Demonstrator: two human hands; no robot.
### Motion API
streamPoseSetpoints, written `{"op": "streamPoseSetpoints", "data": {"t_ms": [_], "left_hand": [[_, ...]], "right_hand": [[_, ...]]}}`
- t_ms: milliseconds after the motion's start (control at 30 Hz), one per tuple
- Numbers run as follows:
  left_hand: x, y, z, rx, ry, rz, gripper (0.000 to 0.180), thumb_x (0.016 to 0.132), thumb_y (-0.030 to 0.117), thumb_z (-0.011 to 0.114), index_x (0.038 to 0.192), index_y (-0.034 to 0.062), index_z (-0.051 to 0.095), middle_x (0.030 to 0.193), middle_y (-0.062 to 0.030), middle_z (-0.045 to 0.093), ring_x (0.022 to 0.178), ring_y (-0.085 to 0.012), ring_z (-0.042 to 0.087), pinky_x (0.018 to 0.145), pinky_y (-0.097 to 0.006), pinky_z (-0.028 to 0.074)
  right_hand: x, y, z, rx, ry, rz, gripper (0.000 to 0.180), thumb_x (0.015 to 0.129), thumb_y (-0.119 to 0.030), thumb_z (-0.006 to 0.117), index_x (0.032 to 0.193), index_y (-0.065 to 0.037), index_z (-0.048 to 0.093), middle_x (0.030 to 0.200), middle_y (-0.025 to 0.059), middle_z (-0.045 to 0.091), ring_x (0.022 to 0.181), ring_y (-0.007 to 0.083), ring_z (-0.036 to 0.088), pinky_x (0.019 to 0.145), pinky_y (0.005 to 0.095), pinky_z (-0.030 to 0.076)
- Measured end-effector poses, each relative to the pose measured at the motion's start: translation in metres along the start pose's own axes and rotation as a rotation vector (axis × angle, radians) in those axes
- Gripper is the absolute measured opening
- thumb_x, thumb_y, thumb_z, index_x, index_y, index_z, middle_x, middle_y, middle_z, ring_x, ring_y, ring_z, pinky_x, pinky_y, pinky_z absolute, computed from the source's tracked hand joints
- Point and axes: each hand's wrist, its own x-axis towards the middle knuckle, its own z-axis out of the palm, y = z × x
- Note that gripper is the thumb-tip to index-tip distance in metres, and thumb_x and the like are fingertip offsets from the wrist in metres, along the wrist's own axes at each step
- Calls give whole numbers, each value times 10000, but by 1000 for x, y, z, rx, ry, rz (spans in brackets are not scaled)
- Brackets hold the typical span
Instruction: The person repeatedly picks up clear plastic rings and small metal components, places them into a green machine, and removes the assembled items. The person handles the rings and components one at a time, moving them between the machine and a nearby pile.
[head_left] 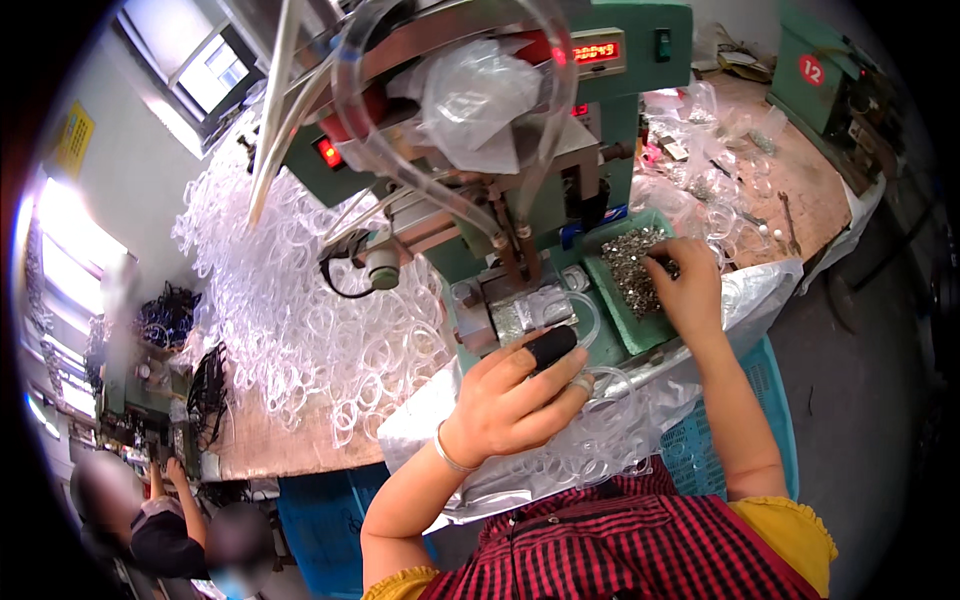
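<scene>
Far left: a co-worker, partly cut by the dark rim; black cords hang nearby. Next, a big heap of clear tubing rings [320, 330] spread over the desk [275, 450], a blue bin [330, 520] below its front edge. Centre: green machine [640, 30], red displays lit. Thick clear hoses [350, 110] and a crumpled plastic bag [478, 100] hang across its front, hiding parts of it. Right of its metal work block [478, 318], a green tray [628, 328] of small metal pieces [628, 262]. Beyond, loose plastic and tools on the desk; blue basket [778, 400] beneath. Far right, a second green machine [818, 75].

Left hand [525, 395]: fingers half curled before the block, dark cover on one finger. A clear tube [597, 318] loops just beside the fingertips; cannot tell if gripped. Right hand [685, 285]: over the tray, thumb and forefinger nearly together at the pieces; whether one is pinched, cannot tell.
</scene>
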Motion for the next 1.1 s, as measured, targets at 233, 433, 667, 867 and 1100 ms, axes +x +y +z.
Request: {"op": "streamPoseSetpoints", "data": {"t_ms": [233, 433, 667, 867, 1100], "left_hand": [[-17, -6, 1, -33, 73, -1, 227, 726, 118, 666, 947, 81, 632, 1081, -103, 662, 905, -283, 655, 773, -387, 578], [-66, 69, 57, -245, 20, -735, 859, 711, 132, 752, 1445, 34, 318, 1500, -238, 280, 1323, -416, 386, 1039, -484, 376], [-76, 86, -98, 565, -69, -410, 186, 819, 163, 705, 979, 80, 664, 1002, -84, 681, 795, -205, 635, 700, -279, 487], [-135, 10, -150, 671, -391, -938, 193, 716, 38, 719, 902, 91, 727, 1209, -139, 610, 972, -318, 581, 1029, -481, 350], [-275, -24, -101, 711, -66, -999, 216, 734, 42, 657, 948, 48, 688, 1044, -139, 672, 973, -336, 618, 844, -406, 497]], "right_hand": [[1, -9, 16, -113, -159, -345, 128, 768, -114, 676, 866, -44, 632, 954, 142, 584, 976, 341, 549, 829, 432, 449], [-3, 35, 25, 129, -145, -40, 166, 872, -63, 598, 1016, -10, 662, 983, 162, 663, 944, 315, 630, 868, 368, 476], [-14, 16, 17, 427, -183, 218, 170, 863, -63, 626, 1015, 7, 657, 908, 65, 682, 846, 124, 619, 779, 260, 472], [1, -21, 10, 502, -221, 187, 142, 827, -58, 659, 953, 7, 661, 880, 60, 680, 809, 120, 618, 773, 256, 484], [-14, -5, 15, 495, -165, 265, 137, 792, -50, 683, 922, -6, 671, 827, 39, 665, 765, 110, 606, 725, 246, 476]]}}
